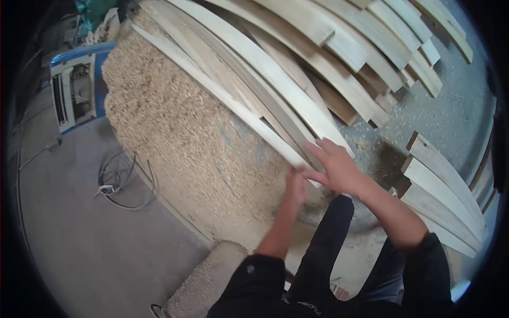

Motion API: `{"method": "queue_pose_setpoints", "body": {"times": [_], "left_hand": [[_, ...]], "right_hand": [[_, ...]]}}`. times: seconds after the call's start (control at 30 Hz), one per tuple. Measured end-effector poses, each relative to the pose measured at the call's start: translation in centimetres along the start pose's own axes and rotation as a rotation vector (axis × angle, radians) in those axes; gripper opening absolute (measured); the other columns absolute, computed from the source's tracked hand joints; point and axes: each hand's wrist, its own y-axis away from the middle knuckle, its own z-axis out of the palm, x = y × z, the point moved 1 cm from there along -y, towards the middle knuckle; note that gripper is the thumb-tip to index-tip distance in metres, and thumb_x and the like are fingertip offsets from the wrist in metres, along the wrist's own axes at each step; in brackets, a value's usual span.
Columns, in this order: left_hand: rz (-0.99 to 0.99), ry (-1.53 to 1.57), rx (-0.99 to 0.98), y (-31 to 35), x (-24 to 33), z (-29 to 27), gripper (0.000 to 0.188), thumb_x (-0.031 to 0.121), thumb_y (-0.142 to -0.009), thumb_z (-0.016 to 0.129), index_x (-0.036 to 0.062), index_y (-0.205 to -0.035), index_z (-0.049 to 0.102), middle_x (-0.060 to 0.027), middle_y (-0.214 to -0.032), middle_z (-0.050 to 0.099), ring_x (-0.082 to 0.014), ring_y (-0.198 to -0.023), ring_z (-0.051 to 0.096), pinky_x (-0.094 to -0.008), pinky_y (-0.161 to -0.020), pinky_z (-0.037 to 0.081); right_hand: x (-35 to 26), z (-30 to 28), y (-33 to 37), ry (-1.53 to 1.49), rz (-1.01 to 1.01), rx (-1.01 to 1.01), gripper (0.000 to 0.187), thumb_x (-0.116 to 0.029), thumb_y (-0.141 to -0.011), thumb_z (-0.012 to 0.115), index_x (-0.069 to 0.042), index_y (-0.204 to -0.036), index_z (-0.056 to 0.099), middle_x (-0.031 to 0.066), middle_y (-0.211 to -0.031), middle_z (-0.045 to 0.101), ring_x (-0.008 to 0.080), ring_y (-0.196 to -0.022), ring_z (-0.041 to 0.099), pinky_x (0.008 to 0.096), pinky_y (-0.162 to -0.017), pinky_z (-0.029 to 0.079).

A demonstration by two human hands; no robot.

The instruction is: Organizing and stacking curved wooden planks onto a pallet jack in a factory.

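Observation:
A narrow pale wooden board (233, 103) runs from the upper left to the space between my hands. At its near end, my left hand (296, 185) is closed against the board's edge, its fingers slightly blurred and partly hidden. My right hand (339, 168) lies across the near ends of the boards, fingers stretched out and thumb pointing toward my left hand. Just to the right of the narrow board, a wider pale board (275, 79) reaches under or close to my right fingertips. More long boards lie alongside these two.
A heap of wood shavings (159, 106) spreads left of the boards. Stacked planks (339, 47) fill the upper right, and another plank pile (440, 191) lies at the right. A coiled cable (114, 177) and a blue-and-white machine frame (101, 79) are at the left.

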Motion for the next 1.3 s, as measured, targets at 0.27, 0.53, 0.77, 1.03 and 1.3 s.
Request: {"method": "queue_pose_setpoints", "body": {"times": [0.27,0.53,0.77,1.03,1.3], "left_hand": [[-0.276,0.061,-0.618,20.8,-7.6,15.1,0.048,0.019,-0.097,0.055,-0.0013,-0.14,0.049,-0.014,-0.134,0.059,-0.0264,-0.127,0.056,-0.0409,-0.109,0.042],[0.504,-1.39,-0.455,22.1,-4.6,11.8,0.015,0.011,-0.09,0.056,0.001,-0.099,0.063,-0.0225,-0.103,0.061,-0.0398,-0.102,0.058,-0.0484,-0.087,0.047],[1.231,-1.659,-0.358,10.9,13.5,15.3,0.047,0.017,-0.095,0.058,-0.0014,-0.137,0.051,-0.024,-0.139,0.052,-0.0414,-0.128,0.048,-0.0496,-0.11,0.035],[0.56,-1.98,-1.192,12.6,-2.0,20.6,0.039,0.04,-0.084,0.068,0.0021,-0.094,0.063,-0.024,-0.09,0.066,-0.0483,-0.088,0.062,-0.0536,-0.078,0.049],[0.692,-2.159,-1.16,21.9,-15.0,28.8,0.048,0.047,-0.082,0.073,0.0012,-0.093,0.064,-0.0252,-0.089,0.067,-0.0466,-0.088,0.064,-0.0546,-0.078,0.049]], "right_hand": [[-3.6,-3.3,-3.6,-0.452,0.245,-0.25,0.112,-0.053,-0.079,0.078,0.007,-0.155,0.022,0.0331,-0.151,0.041,0.0418,-0.14,0.043,0.0419,-0.116,0.035],[-4.1,-16.1,26.7,0.195,0.53,-0.11,0.11,-0.045,-0.07,0.086,-0.006,-0.155,0.031,0.0265,-0.115,0.057,0.0437,-0.106,0.058,0.0532,-0.094,0.045],[-2.2,-24.3,56.7,0.899,0.609,0.028,0.085,-0.017,-0.075,0.067,-0.009,-0.154,0.038,0.0114,-0.101,0.055,0.029,-0.098,0.055,0.042,-0.09,0.04],[-1.0,-27.2,80.5,1.035,0.785,-0.072,0.07,-0.013,-0.079,0.069,-0.021,-0.144,0.043,0.0082,-0.115,0.055,0.0268,-0.117,0.053,0.0482,-0.105,0.037],[9.2,-27.2,88.0,0.944,1.395,0.039,0.091,-0.045,-0.076,0.082,-0.018,-0.151,0.038,0.0176,-0.15,0.037,0.0339,-0.147,0.029,0.0616,-0.118,0.024]]}}
